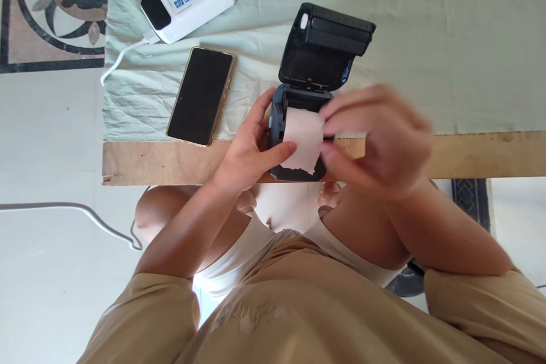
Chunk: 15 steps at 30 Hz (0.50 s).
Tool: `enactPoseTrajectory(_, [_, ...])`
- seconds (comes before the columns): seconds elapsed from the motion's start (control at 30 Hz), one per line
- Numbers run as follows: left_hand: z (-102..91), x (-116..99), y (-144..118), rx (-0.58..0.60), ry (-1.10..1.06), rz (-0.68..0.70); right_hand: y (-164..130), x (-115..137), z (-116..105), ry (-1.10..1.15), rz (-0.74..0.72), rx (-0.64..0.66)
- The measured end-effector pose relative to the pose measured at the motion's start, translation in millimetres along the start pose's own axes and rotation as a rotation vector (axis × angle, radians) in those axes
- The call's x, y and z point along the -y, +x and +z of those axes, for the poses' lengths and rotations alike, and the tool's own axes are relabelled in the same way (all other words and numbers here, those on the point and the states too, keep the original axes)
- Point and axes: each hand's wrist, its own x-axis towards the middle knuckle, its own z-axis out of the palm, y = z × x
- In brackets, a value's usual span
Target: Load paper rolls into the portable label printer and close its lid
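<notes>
Nearest you, below the tan shirt, your two hands meet at the printer point(298, 125), which sits at the near edge of the board point(170, 160), its lid point(324, 45) flipped open toward the far side. Your left hand point(247, 151) grips the printer's left side, thumb pressed on the paper point(303, 139). Your right hand point(379, 136) is blurred; its fingers seem to pinch the paper's right edge, though I cannot tell how firmly.

The strip's near end is already ragged, so a skewed pull could tear it again or drag it crooked. The printer overhangs the edge and could tip off.

Count: one printer, one paper strip, one phone point(200, 96) to the left, one power bank point(187, 0) far left with one cable point(123, 57).
</notes>
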Motion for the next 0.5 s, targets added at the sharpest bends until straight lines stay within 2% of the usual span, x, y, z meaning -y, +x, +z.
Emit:
enactPoseTrajectory(0.07, [4.0, -2.0, -2.8, -0.034, 0.024, -0.001, 2.2, -8.7, -4.6, -0.013, 0.151, -0.095])
enactPoseTrajectory(0.17, [5.7, -5.1, -5.5, -0.054, 0.068, -0.02, 5.1, -17.3, -6.1, 0.003, 0.3, -0.081])
enactPoseTrajectory(0.23, [3.7, -5.2, -5.3, -0.031, 0.085, -0.005, 7.2, -18.8, -4.7, 0.036, 0.27, -0.096])
enactPoseTrajectory(0.33, [0.4, -3.8, -3.7, 0.013, 0.085, 0.033, 8.8, -17.4, -4.1, -0.011, 0.148, -0.112])
enactPoseTrajectory(0.5, [1.2, -4.9, -3.1, -0.069, 0.071, -0.039, 0.2, -19.3, -8.0, 0.046, 0.125, 0.063])
